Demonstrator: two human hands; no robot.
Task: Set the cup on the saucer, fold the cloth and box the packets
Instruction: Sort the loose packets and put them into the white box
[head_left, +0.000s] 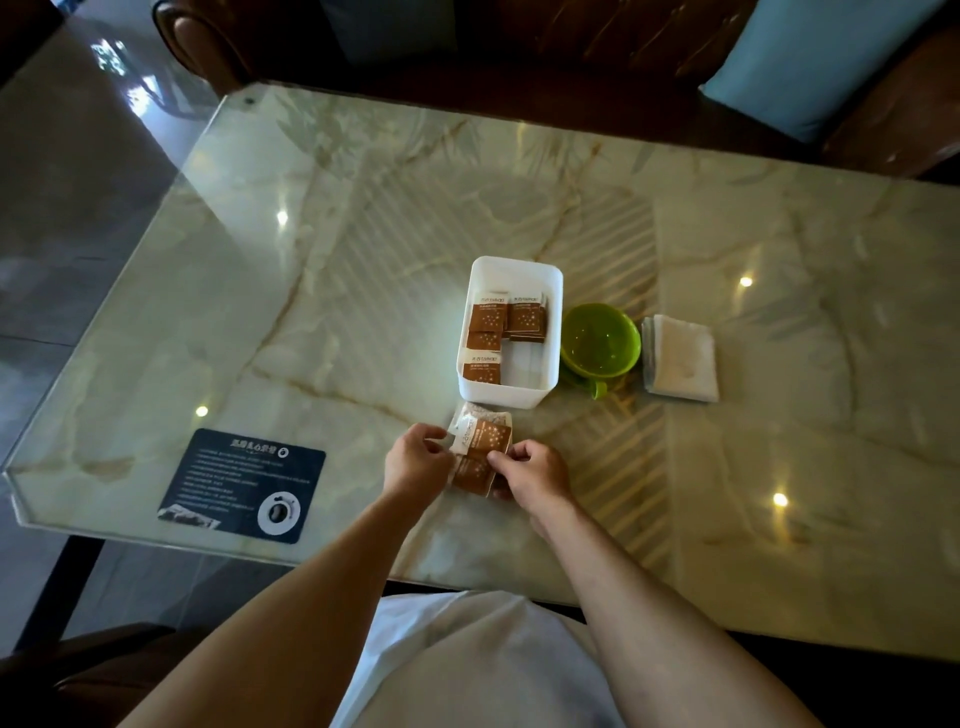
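Observation:
A white plastic box (551, 332) stands mid-table with several brown-and-white packets (487, 318) lying inside. Just in front of it, my left hand (415, 457) and my right hand (530, 475) together pinch a small bunch of the same packets (480, 447) over the tabletop. A green cup (600, 340) sits on a green saucer (597, 387) right of the box, touching or nearly touching its wall. A folded white cloth (681, 359) lies flat to the right of the cup.
The marble table under glass (363, 234) has a dark printed card (244, 486) near its front left edge. A brown leather sofa (519, 47) with a blue cushion (821, 62) runs along the far side.

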